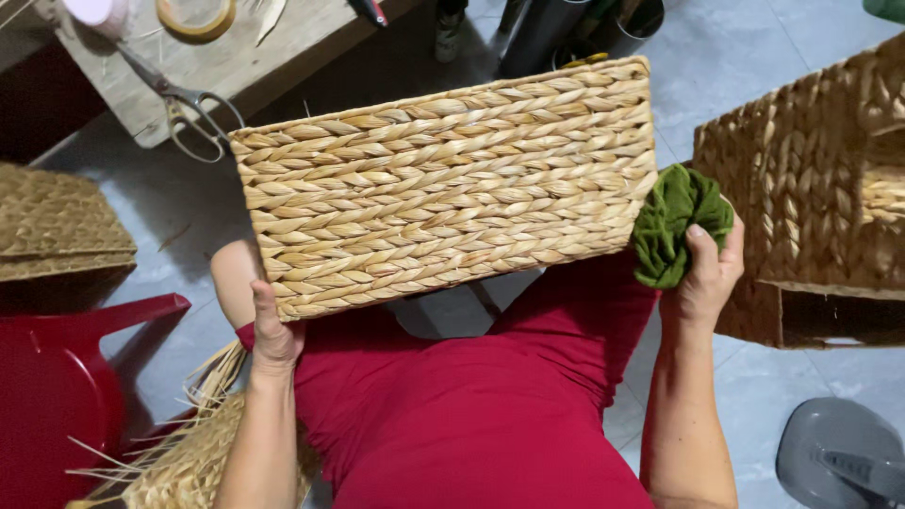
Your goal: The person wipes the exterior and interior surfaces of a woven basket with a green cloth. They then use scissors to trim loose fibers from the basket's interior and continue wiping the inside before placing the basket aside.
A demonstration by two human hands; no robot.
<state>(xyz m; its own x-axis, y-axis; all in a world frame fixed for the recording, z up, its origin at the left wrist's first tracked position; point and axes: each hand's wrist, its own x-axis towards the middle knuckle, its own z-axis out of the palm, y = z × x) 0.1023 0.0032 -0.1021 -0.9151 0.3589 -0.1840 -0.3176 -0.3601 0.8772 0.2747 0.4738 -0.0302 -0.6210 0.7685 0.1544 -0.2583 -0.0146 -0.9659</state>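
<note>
Above the person's lap, a pale woven basket (443, 184) lay tilted, its long axis running from the left hand (271, 332) up toward the right hand (705, 269). The left hand was closed on the basket's lower left corner, thumb over the weave. The right hand gripped a bunched green cloth (677, 221), pressed against the basket's right end. A darker woven basket (811, 198) stood just beyond the right hand. Scissors (179, 104) and a tape roll (196, 17) lay on the wooden worktop (273, 47), well beyond the left hand. No labels or packages showed.
</note>
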